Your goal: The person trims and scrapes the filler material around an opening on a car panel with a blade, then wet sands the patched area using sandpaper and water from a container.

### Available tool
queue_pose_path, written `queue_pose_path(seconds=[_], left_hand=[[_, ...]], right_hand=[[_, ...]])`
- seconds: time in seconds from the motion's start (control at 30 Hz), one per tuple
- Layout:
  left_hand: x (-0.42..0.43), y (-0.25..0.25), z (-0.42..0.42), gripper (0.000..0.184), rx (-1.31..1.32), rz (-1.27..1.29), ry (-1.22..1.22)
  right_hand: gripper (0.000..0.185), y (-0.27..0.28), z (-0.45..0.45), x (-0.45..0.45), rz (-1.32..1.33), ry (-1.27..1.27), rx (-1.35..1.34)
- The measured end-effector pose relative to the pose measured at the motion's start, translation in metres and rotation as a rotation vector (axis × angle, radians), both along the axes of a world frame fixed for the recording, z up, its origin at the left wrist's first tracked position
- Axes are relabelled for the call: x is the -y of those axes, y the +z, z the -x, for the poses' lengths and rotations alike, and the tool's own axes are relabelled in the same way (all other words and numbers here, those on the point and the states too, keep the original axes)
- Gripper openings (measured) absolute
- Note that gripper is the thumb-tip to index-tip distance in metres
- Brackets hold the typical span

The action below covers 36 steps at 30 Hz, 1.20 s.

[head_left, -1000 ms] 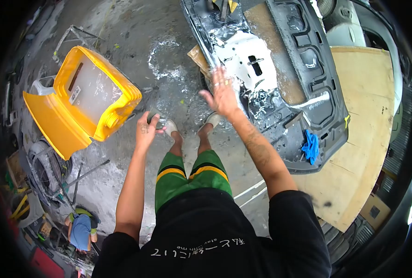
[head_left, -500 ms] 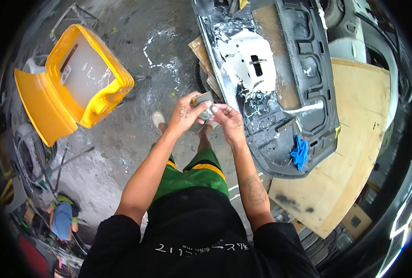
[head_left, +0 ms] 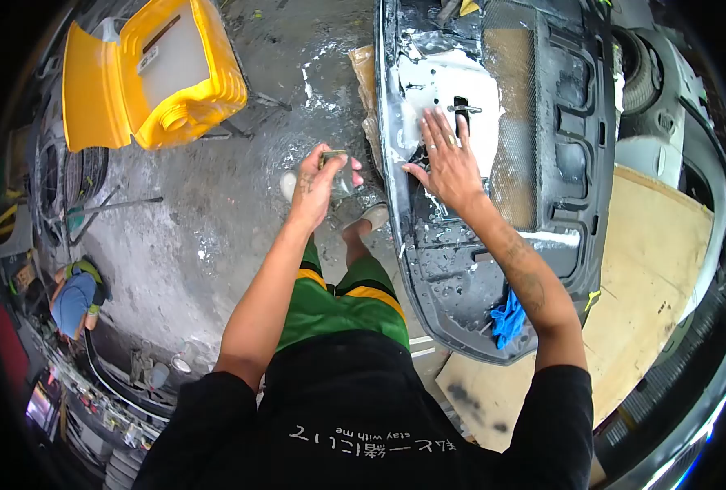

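Observation:
My left hand (head_left: 318, 181) is closed around a small, flat grey-green square that looks like a piece of sandpaper (head_left: 342, 181). It is held above the floor, left of a large dark moulded panel (head_left: 452, 286) that looks like a car bonnet's underside. My right hand (head_left: 447, 162) lies flat with spread fingers over the white-coated patch (head_left: 469, 86) of that panel, apparently touching it. Just beyond its fingertips are a slot and a small metal latch (head_left: 466, 109). Rings show on the fingers.
A cut-open yellow jug (head_left: 187, 106) with cloudy liquid stands at upper left. A blue glove (head_left: 507, 320) lies on the panel's near end. A plywood board (head_left: 640, 269) is at right, beside a car body (head_left: 665, 106). Another person (head_left: 77, 298) crouches at lower left.
Both hands were together on the sandpaper. My right hand has let go and moved right onto the white patch, while my left keeps the sandpaper. The view has shifted.

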<state>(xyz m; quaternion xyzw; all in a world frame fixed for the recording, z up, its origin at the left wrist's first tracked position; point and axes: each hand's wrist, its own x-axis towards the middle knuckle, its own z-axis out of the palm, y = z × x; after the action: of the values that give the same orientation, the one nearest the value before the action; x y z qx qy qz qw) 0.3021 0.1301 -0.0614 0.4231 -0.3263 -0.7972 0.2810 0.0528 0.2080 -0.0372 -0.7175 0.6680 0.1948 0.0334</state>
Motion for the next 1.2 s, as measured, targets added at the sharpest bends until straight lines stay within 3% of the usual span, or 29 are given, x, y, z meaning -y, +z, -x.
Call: queue_pose_path(seconds=[0.17,0.23,0.3,0.37,0.5,0.57,0.63,0.77,0.9,1.03,1.07,1.1,1.17,1.2], left_hand=[[-0.003,0.009,-0.02,0.008,0.064,0.043,0.021],[-0.001,0.016,-0.023,0.006,0.061,-0.027,0.065],[0.001,0.004,-0.03,0.006,0.047,-0.022,0.065],[0.007,-0.005,-0.037,0.007,0.028,-0.01,0.07],[0.024,-0.017,-0.05,0.009,0.153,0.097,0.073],[0.032,-0.021,-0.056,0.009,0.223,0.058,0.082],[0.037,-0.018,-0.055,0.01,0.221,0.023,0.09],[0.043,-0.021,-0.048,0.01,0.262,0.109,0.027],[0.05,-0.016,-0.031,0.01,0.296,0.089,0.022],[0.039,-0.023,0.01,0.016,0.359,0.204,-0.052],[0.032,-0.016,0.029,0.019,0.26,0.253,0.015],[0.025,-0.012,0.045,0.023,0.162,0.304,0.081],[0.015,-0.018,0.067,0.028,0.305,0.447,-0.058],[0.01,-0.007,0.083,0.025,0.344,0.475,-0.009]], right_hand=[[0.098,-0.016,-0.041,0.034,-0.046,-0.064,-0.108],[0.101,-0.032,-0.055,0.032,-0.001,-0.243,0.067],[0.099,-0.051,-0.068,0.029,0.228,-0.267,0.657],[0.095,-0.052,-0.088,0.031,0.22,-0.249,0.556],[0.089,-0.041,-0.087,0.032,0.244,-0.259,0.941],[0.09,-0.036,-0.084,0.03,0.234,-0.265,0.802],[0.091,-0.048,-0.076,0.025,0.403,-0.44,0.52],[0.094,-0.059,-0.096,0.041,0.322,-0.382,0.528],[0.076,-0.039,-0.089,0.05,0.291,-0.238,0.819],[0.057,-0.005,-0.032,0.03,0.591,-0.37,0.666],[0.054,-0.006,-0.006,0.025,0.727,-0.41,0.726],[0.048,0.01,0.016,0.029,0.774,-0.428,0.621],[0.036,0.01,0.058,0.036,0.806,-0.288,0.443],[0.026,0.006,0.069,0.043,0.786,-0.318,0.538]])
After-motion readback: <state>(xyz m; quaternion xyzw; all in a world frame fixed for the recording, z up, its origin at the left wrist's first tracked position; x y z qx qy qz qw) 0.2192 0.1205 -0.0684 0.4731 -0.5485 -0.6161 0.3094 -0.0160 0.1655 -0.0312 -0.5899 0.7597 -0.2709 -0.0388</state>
